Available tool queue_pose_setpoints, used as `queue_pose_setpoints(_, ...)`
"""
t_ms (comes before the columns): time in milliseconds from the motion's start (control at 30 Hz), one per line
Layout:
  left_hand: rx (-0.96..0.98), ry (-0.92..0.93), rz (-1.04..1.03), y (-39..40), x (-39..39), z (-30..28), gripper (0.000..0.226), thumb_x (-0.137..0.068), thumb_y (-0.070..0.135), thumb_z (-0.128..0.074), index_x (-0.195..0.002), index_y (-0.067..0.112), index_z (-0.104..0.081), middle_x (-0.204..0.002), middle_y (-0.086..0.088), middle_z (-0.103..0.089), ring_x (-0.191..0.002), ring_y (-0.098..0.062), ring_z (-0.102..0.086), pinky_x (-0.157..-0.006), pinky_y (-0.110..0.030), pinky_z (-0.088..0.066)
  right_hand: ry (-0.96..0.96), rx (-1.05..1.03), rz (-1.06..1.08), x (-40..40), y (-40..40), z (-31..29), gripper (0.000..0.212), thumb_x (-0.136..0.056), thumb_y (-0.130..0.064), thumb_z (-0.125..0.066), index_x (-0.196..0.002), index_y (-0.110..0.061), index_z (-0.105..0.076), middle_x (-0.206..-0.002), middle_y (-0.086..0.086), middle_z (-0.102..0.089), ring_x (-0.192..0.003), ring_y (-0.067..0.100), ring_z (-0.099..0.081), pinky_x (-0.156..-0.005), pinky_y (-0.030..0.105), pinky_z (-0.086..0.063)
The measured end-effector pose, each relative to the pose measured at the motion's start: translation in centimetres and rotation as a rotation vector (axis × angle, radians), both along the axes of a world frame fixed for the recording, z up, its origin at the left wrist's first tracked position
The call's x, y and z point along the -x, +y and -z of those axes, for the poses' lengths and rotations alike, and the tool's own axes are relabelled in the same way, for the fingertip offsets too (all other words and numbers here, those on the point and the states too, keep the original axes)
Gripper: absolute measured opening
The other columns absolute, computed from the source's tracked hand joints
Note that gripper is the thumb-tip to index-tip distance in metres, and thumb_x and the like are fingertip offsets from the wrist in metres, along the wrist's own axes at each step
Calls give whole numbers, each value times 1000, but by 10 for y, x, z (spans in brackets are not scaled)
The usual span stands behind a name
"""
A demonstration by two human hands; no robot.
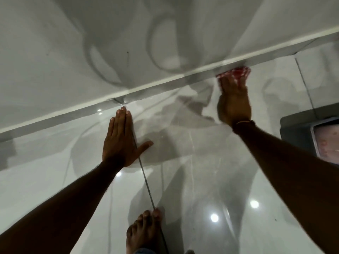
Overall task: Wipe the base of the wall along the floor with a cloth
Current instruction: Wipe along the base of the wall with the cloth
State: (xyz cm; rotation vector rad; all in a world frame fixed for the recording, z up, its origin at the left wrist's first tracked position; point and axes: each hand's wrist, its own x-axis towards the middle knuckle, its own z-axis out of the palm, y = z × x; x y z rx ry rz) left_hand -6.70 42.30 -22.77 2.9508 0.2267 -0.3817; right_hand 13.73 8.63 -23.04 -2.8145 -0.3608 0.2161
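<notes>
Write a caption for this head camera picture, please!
Right hand presses a red-and-white cloth against the wall base; left hand rests flat on the floor.

Bare arms, a thin bracelet [244,122] on the right wrist, a bare foot [145,231].

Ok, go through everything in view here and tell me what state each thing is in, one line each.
Right hand: pressing the cloth against the base of the wall, blurred.
Cloth: red and white, bunched under the fingertips, against the skirting.
Left hand: flat on the floor, fingers together, thumb spread, holding nothing.
Skirting: chipped at one joint.
Floor: glossy, reflecting lights.
Bare foot: planted on the floor.
</notes>
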Motion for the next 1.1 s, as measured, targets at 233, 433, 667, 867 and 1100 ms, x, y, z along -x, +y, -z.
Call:
queue_pose_setpoints(233, -1, 0, -36, -1, -2, -1, 125, -82, 87, -45, -166, 0, -10, -176, -20, -6, -164, -32, -4, -133, -43, -2, 105, 58, 253, -81, -104, -27, 77, -89, -30, -23, -162, -5, -31, -170, 26, -25, -158, 48, -22, -133, 58, -14)
queue_pose_setpoints(433, -5, 27, -43, -1, -1, 0, 127, -82, 89, -42, -167, 2, -6, -177, -19, -5, -165, -31, -1, -133, -44, -2, 26, 249, 148, -92, -101, -25, 74, -90, -15, -25, -161, 7, -20, -167, 37, -17, -156, 58, -12, -131, 67, 2)
queue_pose_setpoints(667, -1, 51, -40, 0, -1, -1, 128, -82, 89, -42, -167, 2, -2, -177, -19, -1, -165, -29, 3, -133, -41, 2, -143, 62, 64, -24, -18, -6, 67, -88, -2, -44, -154, 4, -44, -165, 36, -28, -157, 56, -18, -130, 35, 21)
queue_pose_setpoints(867, 10, 33, -24, 3, -2, 1, 127, -84, 90, -40, -167, 0, -5, -176, -20, -2, -164, -31, 0, -133, -41, 2, -170, -230, 206, 60, 114, 10, 48, -107, -11, -39, -153, -5, -52, -166, 23, -39, -159, 47, -24, -133, 51, -22)
queue_pose_setpoints(1100, 30, -9, 20, 6, 2, 7, 110, -94, 75, -40, -166, -4, -10, -176, -23, -4, -164, -35, -1, -133, -51, -9, 9, -271, -24, 132, 204, -3, 58, -101, -17, -40, -158, -16, -46, -166, 8, -44, -160, 40, -27, -129, 55, -29)
